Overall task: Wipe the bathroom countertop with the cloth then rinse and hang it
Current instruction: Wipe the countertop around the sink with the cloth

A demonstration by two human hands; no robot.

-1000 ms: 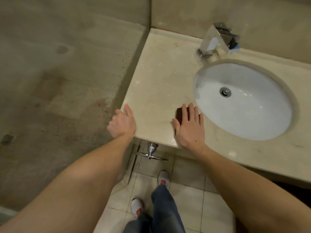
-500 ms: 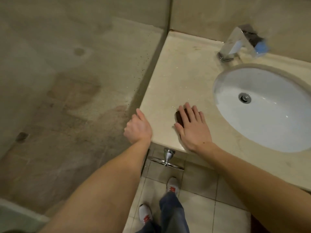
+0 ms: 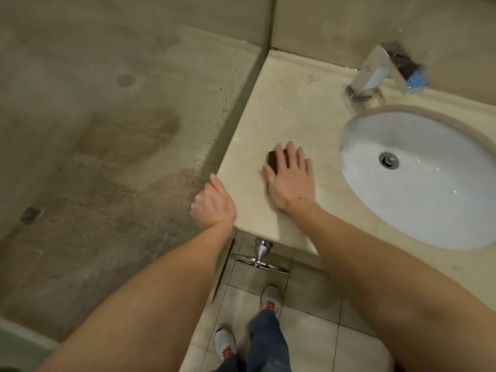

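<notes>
A small dark brown cloth (image 3: 273, 158) lies on the beige stone countertop (image 3: 292, 108), left of the white oval sink (image 3: 429, 200). My right hand (image 3: 291, 178) presses flat on the cloth with fingers spread, covering most of it. My left hand (image 3: 213, 205) grips the countertop's left front corner, thumb on top and fingers curled over the edge. A chrome faucet (image 3: 375, 73) stands at the back behind the sink.
A stained wall runs along the left of the countertop. A chrome towel ring (image 3: 260, 256) hangs under the counter's front edge. Something blue (image 3: 417, 80) sits beside the faucet. My shoes stand on the tiled floor (image 3: 316, 339) below.
My right hand has slid the cloth away from the front edge, further onto the countertop. My left hand stays at the corner. The view has shifted left.
</notes>
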